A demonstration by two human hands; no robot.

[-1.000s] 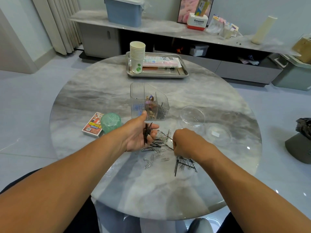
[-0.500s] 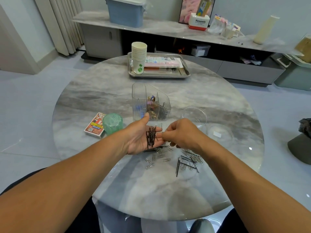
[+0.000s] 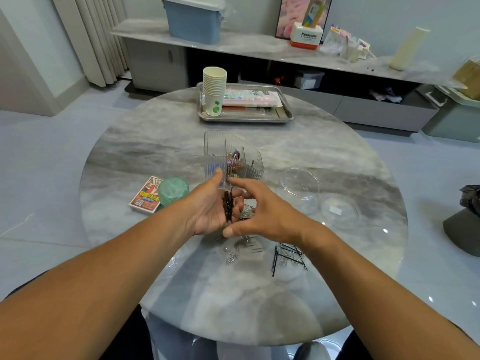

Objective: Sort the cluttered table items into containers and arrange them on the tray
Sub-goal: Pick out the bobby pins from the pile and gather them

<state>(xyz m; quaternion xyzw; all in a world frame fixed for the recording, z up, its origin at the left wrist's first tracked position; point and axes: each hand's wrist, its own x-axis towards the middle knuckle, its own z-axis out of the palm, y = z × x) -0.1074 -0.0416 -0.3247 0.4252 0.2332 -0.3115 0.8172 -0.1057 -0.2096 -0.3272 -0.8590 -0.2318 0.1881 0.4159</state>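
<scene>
your left hand (image 3: 207, 211) sits at the centre of the frame, palm up and cupped, with a bundle of thin black hairpins (image 3: 228, 207) lying lengthwise across the palm; its fingers curl loosely round them. your right hand (image 3: 262, 216) is just beside it on the right, fingers spread and relaxed, index finger reaching over the bundle toward your left thumb; whether it pinches a pin you cannot tell. half a second ago that hand was bunched at the bundle's side, and a second ago it was down on the table among the loose pins.

just above the hands stands the clear ribbed plastic organiser (image 3: 232, 158), split into compartments, with coloured clips in the middle one and a few dark pins in the right one. below the hands, silver wire paper clips (image 3: 235, 253) are scattered on the glossy grey marble table (image 3: 145, 154), and to their right lies a tangle of black hairpins mixed with clips (image 3: 289, 255).

right of centre sit a round transparent dish (image 3: 300, 184) and its flat clear lid (image 3: 340, 210). left of centre are a green ribbed round lid (image 3: 173, 190) and a card box (image 3: 145, 196), touching. at upper centre the steel tray (image 3: 284, 114) holds a stack of paper cups (image 3: 214, 90) and flat pink packets (image 3: 250, 98).
</scene>
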